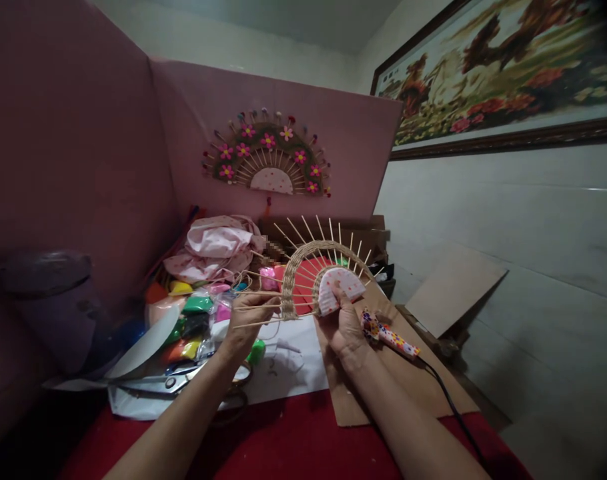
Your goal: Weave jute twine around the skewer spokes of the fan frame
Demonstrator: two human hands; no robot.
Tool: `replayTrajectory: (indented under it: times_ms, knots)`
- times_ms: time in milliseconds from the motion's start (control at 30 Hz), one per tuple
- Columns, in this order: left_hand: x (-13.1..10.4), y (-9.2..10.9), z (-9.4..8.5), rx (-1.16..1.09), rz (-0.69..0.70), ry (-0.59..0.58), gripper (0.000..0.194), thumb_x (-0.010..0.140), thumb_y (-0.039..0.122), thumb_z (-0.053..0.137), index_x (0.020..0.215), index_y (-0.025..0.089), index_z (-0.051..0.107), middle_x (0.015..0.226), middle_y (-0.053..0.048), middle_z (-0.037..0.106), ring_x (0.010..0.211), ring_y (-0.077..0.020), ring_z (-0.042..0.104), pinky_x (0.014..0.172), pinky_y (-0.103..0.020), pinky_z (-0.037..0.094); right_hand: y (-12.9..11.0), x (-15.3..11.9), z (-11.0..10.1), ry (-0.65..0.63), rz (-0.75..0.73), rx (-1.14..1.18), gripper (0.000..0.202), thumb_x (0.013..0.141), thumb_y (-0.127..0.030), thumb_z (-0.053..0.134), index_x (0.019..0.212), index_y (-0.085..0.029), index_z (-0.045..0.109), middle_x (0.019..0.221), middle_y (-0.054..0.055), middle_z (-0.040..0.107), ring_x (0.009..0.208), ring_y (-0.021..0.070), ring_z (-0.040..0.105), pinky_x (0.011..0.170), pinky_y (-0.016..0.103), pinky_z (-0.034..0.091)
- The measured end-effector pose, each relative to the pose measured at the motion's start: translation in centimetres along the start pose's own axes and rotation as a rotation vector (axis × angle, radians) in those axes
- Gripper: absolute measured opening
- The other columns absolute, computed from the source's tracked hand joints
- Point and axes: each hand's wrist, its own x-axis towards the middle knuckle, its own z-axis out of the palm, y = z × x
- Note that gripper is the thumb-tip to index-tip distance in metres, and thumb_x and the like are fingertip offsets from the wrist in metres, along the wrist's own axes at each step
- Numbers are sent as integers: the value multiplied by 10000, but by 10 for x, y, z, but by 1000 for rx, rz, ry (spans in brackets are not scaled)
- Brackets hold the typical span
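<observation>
A fan-shaped frame of thin wooden sticks, woven with a band of tan cord (311,249), is held up above the work surface. At its centre is a white half-round pad with small orange spots (328,300). My right hand (349,328) grips this pad at its lower edge, thumb on the front. On the left, the fingers of my left hand (248,320) are closed at the outer stick ends and a strand of cord beside the woven band. A finished-looking fan with pink flowers (268,141) hangs upright on the pink panel behind.
Large scissors (171,384) lie at the left by bags of coloured clay (197,305) and spotted cloth (218,243). A flower-patterned tool (396,341) with a black cable rests on brown cardboard (423,387) at right. Red cloth (283,440) covers the front.
</observation>
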Motion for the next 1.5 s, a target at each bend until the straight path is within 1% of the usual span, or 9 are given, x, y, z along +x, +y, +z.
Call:
replayTrajectory:
  times_ms: [133,267,500,700,800,933,1067,1267,1500]
  knots:
    - [1,1,-2,26,45,39,205,546,263,751,704,136,720,609,-57,642,488,-97,498,440,-205,345,0,-2,1,-26,-17,-1,264,621,-112,676,853,-200,587,689,-59,674,527,67,600,490,160,510]
    - [3,2,-9,198,259,54,106,596,230,713,683,170,716,700,-57,656,605,-141,562,543,-237,423,1,-1,-1,-22,-14,-26,254,616,-145,691,840,-187,579,652,-59,662,500,67,588,480,165,512]
    - [12,5,-27,458,537,86,137,627,217,686,757,210,728,691,-43,653,680,-177,558,663,-280,423,4,4,-5,42,-54,-47,247,627,-148,683,850,-196,586,683,-47,672,525,85,597,475,187,524]
    - [19,7,-42,815,828,170,138,733,298,615,720,181,688,652,-27,652,621,-150,530,618,-270,403,6,5,-5,123,-119,-55,297,586,-112,695,856,-172,587,682,-38,674,500,86,590,446,181,506]
    - [18,11,-41,920,888,233,161,750,302,603,679,172,666,624,-25,640,604,-142,514,609,-263,399,4,5,-6,149,-79,-67,229,600,-111,674,811,-152,597,634,-27,670,481,89,584,429,180,502]
    - [17,14,-39,945,876,282,155,742,292,614,651,170,640,603,-22,611,617,-145,516,613,-261,404,0,10,-9,198,-106,-101,233,587,-134,682,804,-149,599,604,-35,659,448,90,570,379,175,473]
    - [20,14,-42,839,826,297,134,724,281,633,662,162,628,633,-27,600,630,-141,515,612,-257,406,-2,15,-12,223,-149,-118,280,571,-140,686,832,-155,585,631,-33,666,460,98,580,388,183,478]
    - [24,13,-44,475,450,201,163,680,316,652,691,154,663,613,-8,623,564,-118,534,542,-228,418,-3,11,-8,130,-53,-131,227,602,-146,657,818,-149,588,628,-18,669,489,110,604,414,186,498]
    - [19,4,-28,193,157,55,234,578,344,717,649,131,652,499,13,571,428,-91,488,425,-214,388,4,2,-4,18,-17,-112,230,581,-114,678,789,-154,588,656,-9,682,527,115,622,472,199,534]
